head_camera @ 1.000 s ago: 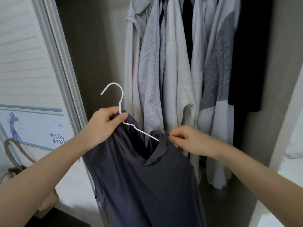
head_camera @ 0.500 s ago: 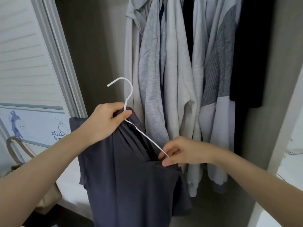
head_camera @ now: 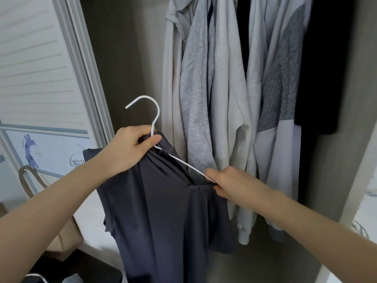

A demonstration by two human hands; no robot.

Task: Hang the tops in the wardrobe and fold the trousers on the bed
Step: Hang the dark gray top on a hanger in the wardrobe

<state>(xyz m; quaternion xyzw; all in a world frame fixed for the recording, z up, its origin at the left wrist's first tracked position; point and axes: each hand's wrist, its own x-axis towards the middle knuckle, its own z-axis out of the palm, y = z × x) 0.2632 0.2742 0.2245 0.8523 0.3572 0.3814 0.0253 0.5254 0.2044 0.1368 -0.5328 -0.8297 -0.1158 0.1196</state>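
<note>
Left hand (head_camera: 130, 149): grip clamped on neck of white wire hanger (head_camera: 152, 127) with bunched dark grey top (head_camera: 163, 211). Right hand (head_camera: 230, 183): grip pinching hanger arm and collar. Beyond both grips: open wardrobe (head_camera: 336, 180), pale hanging garments (head_camera: 214, 99). Left of grip: louvred white door (head_camera: 36, 68).

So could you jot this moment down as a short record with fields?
place: open wardrobe
held item: dark grey top, partly on a white wire hanger
left hand: grips the hanger's neck and bunched fabric
right hand: pinches the hanger's arm and the top's edge
already hanging: pale grey garments, one black garment
hook: not yet on a rail
</note>
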